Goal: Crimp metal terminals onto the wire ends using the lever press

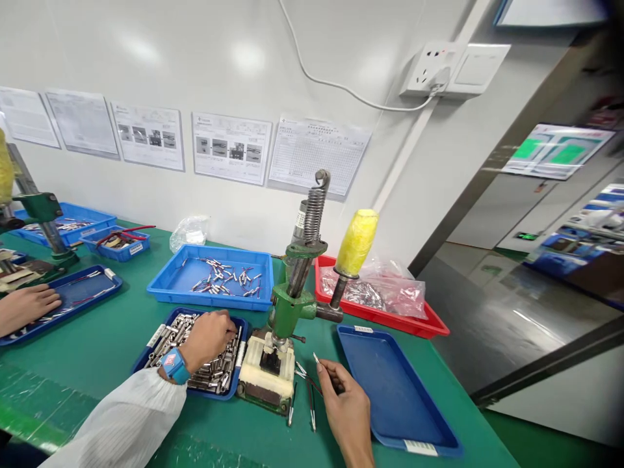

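Note:
My left hand (212, 338), with a blue band at the wrist, reaches into a dark blue tray (139, 364) of loose metal tubes (214, 377). Its fingers are bent together at the tray's right side, and what they pinch is hidden. Between thumb and index finger of my right hand (345, 403) is a thin wire lead (316, 359), its pale tip pointing up. Several more leads (312, 406) lie on the green table just left of that hand. A green hand press (287, 312) with a yellow-wrapped handle (357, 244) stands between both hands.
A shallow blue tray (400, 383) is at the right. Behind the press sit a red tray (433, 323) with plastic bags and a blue tray (168, 276) with wired parts. At the left, another person's hand (32, 302) rests over a tray (107, 286) near a second press (43, 211).

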A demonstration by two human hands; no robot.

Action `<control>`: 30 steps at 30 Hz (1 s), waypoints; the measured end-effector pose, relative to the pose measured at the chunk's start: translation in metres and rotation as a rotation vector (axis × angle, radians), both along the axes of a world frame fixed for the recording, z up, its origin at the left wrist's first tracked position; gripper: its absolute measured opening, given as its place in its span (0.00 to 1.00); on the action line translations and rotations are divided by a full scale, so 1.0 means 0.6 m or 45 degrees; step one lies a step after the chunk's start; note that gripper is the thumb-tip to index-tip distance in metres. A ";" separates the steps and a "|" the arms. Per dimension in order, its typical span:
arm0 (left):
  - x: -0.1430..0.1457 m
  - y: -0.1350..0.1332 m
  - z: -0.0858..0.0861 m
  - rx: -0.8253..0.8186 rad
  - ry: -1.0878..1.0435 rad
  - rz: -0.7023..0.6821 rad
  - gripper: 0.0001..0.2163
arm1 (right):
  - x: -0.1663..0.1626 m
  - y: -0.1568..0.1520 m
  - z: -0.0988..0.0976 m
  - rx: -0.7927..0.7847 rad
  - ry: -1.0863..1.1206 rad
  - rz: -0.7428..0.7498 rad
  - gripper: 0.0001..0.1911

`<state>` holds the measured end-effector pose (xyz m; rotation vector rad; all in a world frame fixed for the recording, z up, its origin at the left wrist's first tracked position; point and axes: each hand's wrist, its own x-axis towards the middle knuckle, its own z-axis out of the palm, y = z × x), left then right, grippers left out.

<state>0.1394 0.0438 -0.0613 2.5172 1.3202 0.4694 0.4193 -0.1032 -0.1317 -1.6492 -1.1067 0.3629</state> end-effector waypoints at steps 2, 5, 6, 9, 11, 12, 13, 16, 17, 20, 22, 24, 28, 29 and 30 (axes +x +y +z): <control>0.008 0.005 -0.003 0.027 0.013 0.009 0.12 | -0.010 -0.007 0.013 0.038 -0.044 -0.079 0.26; 0.011 0.010 -0.008 0.059 -0.019 0.008 0.11 | -0.050 -0.021 0.040 0.153 -0.116 -0.225 0.23; 0.008 0.009 -0.009 0.066 -0.044 0.000 0.11 | -0.069 -0.025 0.048 0.202 -0.131 -0.241 0.21; -0.003 -0.007 -0.009 0.078 -0.150 -0.047 0.12 | -0.132 -0.028 0.068 0.352 -0.157 -0.220 0.16; -0.012 -0.027 -0.007 0.079 -0.275 -0.079 0.13 | -0.167 -0.019 0.076 0.420 -0.162 -0.208 0.14; -0.015 -0.038 -0.005 0.070 -0.372 -0.087 0.13 | -0.181 -0.013 0.078 0.432 -0.156 -0.207 0.13; -0.018 -0.050 -0.004 0.053 -0.482 -0.087 0.13 | -0.191 -0.007 0.079 0.427 -0.137 -0.201 0.13; -0.023 -0.079 -0.003 -0.032 -0.801 -0.040 0.10 | -0.207 0.010 0.077 0.348 0.007 -0.155 0.15; -0.022 -0.086 -0.003 -0.056 -0.863 -0.018 0.10 | -0.209 0.014 0.075 0.307 0.077 -0.134 0.16; -0.017 -0.100 -0.003 -0.112 -1.005 0.026 0.09 | -0.205 0.019 0.068 0.161 0.318 -0.048 0.21; -0.010 -0.105 -0.002 -0.151 -1.066 0.039 0.09 | -0.199 0.021 0.063 0.055 0.450 0.024 0.24; 0.001 -0.108 0.000 -0.199 -1.108 0.043 0.10 | -0.193 0.023 0.058 -0.030 0.483 0.061 0.25; 0.029 -0.107 0.006 -0.297 -1.196 0.011 0.10 | -0.189 0.027 0.050 -0.061 0.273 0.008 0.26; 0.037 -0.105 0.006 -0.309 -1.220 -0.004 0.10 | -0.189 0.027 0.048 -0.044 0.198 -0.020 0.26; 0.045 -0.103 0.005 -0.318 -1.242 -0.020 0.11 | -0.191 0.028 0.046 -0.024 0.127 -0.050 0.26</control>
